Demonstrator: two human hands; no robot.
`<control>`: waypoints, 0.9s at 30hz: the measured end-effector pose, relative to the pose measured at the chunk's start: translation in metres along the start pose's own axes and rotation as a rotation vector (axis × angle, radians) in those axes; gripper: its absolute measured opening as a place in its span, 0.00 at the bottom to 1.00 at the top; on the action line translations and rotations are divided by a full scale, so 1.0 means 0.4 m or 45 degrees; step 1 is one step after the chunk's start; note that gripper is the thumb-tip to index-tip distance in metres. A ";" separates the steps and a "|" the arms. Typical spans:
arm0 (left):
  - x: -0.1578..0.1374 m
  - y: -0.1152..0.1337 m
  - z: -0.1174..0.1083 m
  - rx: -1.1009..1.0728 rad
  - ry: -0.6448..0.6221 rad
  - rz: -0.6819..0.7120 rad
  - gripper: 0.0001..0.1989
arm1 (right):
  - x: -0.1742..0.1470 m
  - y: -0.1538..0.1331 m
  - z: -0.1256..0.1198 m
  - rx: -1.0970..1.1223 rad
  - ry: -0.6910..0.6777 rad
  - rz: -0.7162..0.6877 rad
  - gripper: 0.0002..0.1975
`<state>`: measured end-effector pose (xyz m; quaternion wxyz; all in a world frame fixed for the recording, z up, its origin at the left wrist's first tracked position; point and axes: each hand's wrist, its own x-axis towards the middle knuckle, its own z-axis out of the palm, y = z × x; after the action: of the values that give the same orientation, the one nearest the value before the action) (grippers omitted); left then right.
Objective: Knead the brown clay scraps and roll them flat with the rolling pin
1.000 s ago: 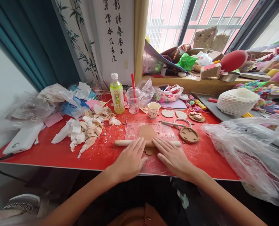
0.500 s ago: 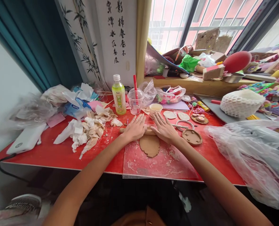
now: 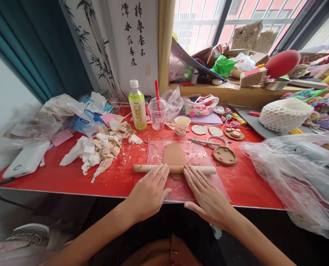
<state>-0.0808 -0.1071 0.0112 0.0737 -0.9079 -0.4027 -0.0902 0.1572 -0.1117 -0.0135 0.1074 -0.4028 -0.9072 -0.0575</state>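
Observation:
A wooden rolling pin (image 3: 145, 168) lies crosswise over a flat sheet of brown clay (image 3: 175, 154), most of which shows beyond the pin. My left hand (image 3: 150, 190) presses its outstretched fingers on the pin left of the middle. On the pin's right half lie the flat fingers of my right hand (image 3: 204, 192), thumb held apart. Neither hand grasps the pin. Beneath the clay is a clear plastic sheet (image 3: 194, 149) near the table's front edge.
Crumpled tissues (image 3: 106, 147) lie left on the red table (image 3: 111, 183). Behind stand a drink bottle (image 3: 138, 109), a plastic cup (image 3: 158, 114) and a paper cup (image 3: 182, 126). A round clay dish (image 3: 224, 155) sits right, with a plastic bag (image 3: 292, 173) beyond it.
Both hands have drawn the rolling pin back toward me, from the far end of the clay to its near end. The clay's far part is uncovered now.

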 end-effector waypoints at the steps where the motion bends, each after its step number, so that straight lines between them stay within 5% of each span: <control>1: -0.002 0.001 0.000 0.009 -0.015 0.009 0.26 | 0.000 0.000 0.000 0.000 -0.005 -0.001 0.40; 16: 0.260 -0.220 0.091 -0.038 -0.199 -0.103 0.30 | 0.269 0.204 0.055 -0.069 0.085 0.117 0.38; 27: 0.285 -0.230 0.112 -0.017 -0.088 -0.224 0.28 | 0.295 0.218 0.067 -0.134 0.153 0.145 0.34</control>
<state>-0.0694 0.0449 -0.0014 0.0454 -0.8720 -0.4827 -0.0677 0.1410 0.0365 -0.0093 0.1433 -0.4547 -0.8704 -0.1227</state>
